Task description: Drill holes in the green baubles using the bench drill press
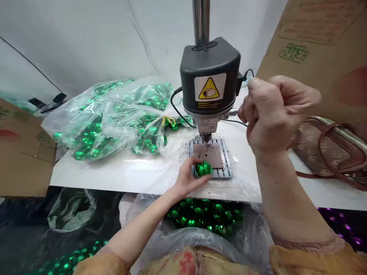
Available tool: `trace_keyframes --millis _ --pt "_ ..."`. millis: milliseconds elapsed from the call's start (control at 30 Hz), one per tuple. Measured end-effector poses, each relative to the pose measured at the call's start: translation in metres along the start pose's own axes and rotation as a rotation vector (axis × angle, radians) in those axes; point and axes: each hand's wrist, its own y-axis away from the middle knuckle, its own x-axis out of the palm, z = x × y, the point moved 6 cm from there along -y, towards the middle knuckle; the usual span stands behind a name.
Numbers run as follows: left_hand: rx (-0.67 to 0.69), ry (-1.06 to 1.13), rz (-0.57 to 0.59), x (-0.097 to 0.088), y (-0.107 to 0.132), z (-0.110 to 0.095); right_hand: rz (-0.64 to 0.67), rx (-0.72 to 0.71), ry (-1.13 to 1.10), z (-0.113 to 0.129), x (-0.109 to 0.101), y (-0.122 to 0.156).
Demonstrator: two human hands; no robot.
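My left hand pinches a shiny green mirrored ball between thumb and fingers. The ball is at the front edge of a brown square plate, which lies on the slotted metal base of a small drill press. Dark shavings are scattered over the plate around a small hole, below the chuck. At the right of the machine, my right hand is closed on the drill press lever; the fingers cover most of it.
Clear bags of green balls lie on the white table at left. An open bag of green balls sits below the table edge. Cardboard boxes flank both sides; a patterned handbag lies at right. Purple balls show lower right.
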Motion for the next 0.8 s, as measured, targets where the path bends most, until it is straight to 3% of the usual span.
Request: trace_keyframes --millis 100,167,200,267,367,467,533,633,800 --pt "0.233 -0.1 0.366 0.007 0.053 -0.018 0.013 0.002 -0.01 0.0 0.0 0.001" --pt "0.324 -0.126 0.469 0.004 0.074 -0.021 0.013 -0.007 -0.02 -0.001 0.0 0.001" --pt "0.343 -0.121 0.467 -0.001 0.075 -0.019 0.009 -0.014 -0.025 -0.001 0.0 0.001" --pt "0.315 -0.125 0.369 -0.018 0.058 -0.007 -0.008 -0.03 -0.037 -0.003 -0.001 0.001" --pt "0.199 -0.343 0.181 -0.048 0.002 0.027 -0.036 -0.059 -0.056 -0.005 -0.002 0.0" --pt "-0.045 -0.838 0.219 -0.069 -0.058 0.074 -0.037 -0.07 -0.064 -0.005 -0.004 0.0" --pt "-0.198 -1.093 0.286 -0.079 -0.083 0.098 -0.026 -0.057 -0.056 -0.006 -0.003 0.0" --pt "-0.262 -1.188 0.317 -0.083 -0.099 0.114 -0.018 -0.047 -0.051 -0.005 -0.003 0.002" --pt "-0.205 -1.14 0.346 -0.082 -0.1 0.121 -0.013 -0.051 -0.074 -0.004 -0.003 0.004"
